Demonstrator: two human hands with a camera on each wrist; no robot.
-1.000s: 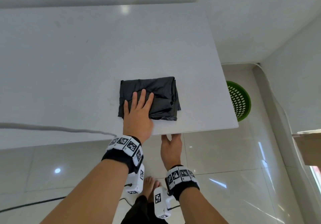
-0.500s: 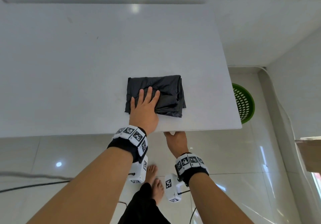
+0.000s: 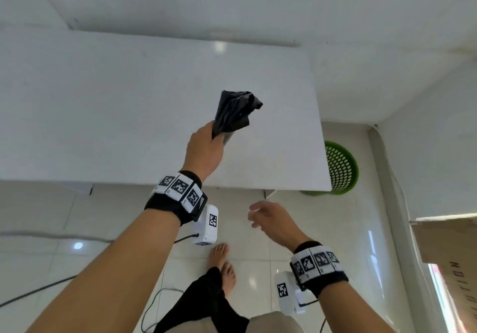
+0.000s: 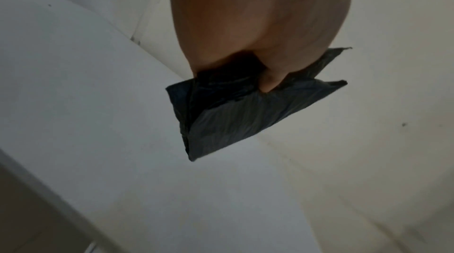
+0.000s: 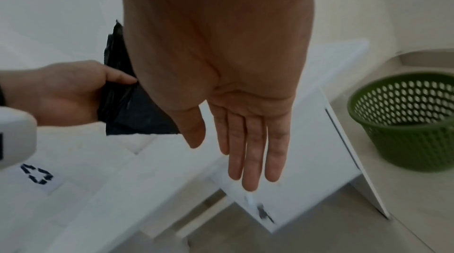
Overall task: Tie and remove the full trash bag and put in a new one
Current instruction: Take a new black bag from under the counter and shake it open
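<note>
crinkled black plastic bag (image 3: 233, 112); glossy floor tiles (image 3: 296, 226); perforated green plastic basket (image 3: 340, 167)

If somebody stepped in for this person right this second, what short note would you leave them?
Left hand: grips the folded black trash bag, lifted clear of the white table.
Right hand: open, holding nothing, below the table's front edge.
Green basket: on the floor right of the table; no liner shows in it.
Done: new bag picked up. No full bag is in view, so I cannot tell whether it was tied and removed.
Left: unfold the bag and fit it into the basket.
</note>
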